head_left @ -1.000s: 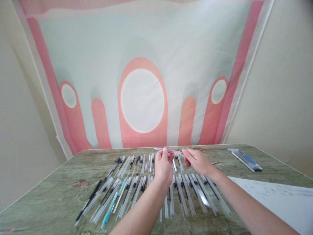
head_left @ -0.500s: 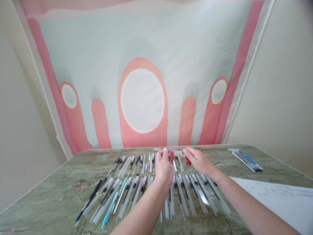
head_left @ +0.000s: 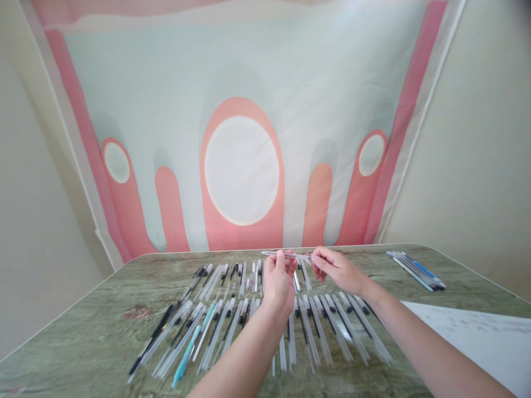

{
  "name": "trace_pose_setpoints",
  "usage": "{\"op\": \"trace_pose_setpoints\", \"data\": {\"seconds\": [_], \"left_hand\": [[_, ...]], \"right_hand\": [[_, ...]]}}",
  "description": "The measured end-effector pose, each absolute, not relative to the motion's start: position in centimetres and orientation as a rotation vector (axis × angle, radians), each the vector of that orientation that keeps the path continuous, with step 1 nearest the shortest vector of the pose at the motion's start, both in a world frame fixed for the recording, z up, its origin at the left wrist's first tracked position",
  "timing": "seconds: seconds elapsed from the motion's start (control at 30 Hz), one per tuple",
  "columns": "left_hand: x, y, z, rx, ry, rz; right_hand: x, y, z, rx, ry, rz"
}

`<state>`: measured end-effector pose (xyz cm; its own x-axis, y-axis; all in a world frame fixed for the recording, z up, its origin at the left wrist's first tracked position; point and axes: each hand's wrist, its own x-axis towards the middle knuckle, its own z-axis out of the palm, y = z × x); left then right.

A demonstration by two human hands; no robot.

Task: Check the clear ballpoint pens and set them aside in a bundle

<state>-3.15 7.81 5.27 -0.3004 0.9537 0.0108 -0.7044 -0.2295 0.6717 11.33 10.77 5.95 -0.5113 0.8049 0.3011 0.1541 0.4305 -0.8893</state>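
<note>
And here a slim, pale pen is held almost level above the far edge of the table, its pointed end turned to the left. It is clamped between the thumb and fingers of the left hand, by which its middle is partly hidden. At its other end the fingertips of the right hand are placed, drawn close together; whether the pen is pinched by them or only met cannot be told.

Below the hands, two rows are seen on the wood-patterned table: a far row of clear tubes, caps and dark parts, and a longer near row of clear barrels and dark refills, partly covered by the left forearm. Among the near row's left-hand pieces a turquoise pen is spotted, with black pens laid farther left. Out to the right, a bundle of blue, white and dark pens is laid aslant, and nearer, a printed white sheet is partly covered by the right forearm. Behind it all, a pink and pale green cloth is hung.
</note>
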Motion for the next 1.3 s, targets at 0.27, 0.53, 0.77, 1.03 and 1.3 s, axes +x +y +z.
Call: {"op": "trace_pose_setpoints", "data": {"seconds": [0.27, 0.53, 0.77, 1.03, 1.3], "left_hand": [[-3.0, 7.8, 5.1, 0.579, 0.679, 1.801], [-3.2, 7.8, 5.8, 0.555, 0.616, 1.798], [-2.9, 7.3, 6.7, 0.318, 0.501, 1.508], [-0.9, 6.7, 5.2, 0.453, 0.539, 1.416], [1.6, 3.8, 1.9, 1.599, 0.891, 1.129]], "right_hand": [[11.3, 11.3, 5.2, -0.799, -1.666, 1.447], [11.3, 10.7, 6.0, -0.723, -1.555, 1.595], [10.6, 9.8, 6.8, -0.633, -1.888, 1.039], [10.9, 9.3, 7.3, -0.700, -2.082, 0.552], [16.3, 11.9, 6.8, -1.005, -1.811, 0.774]]}}
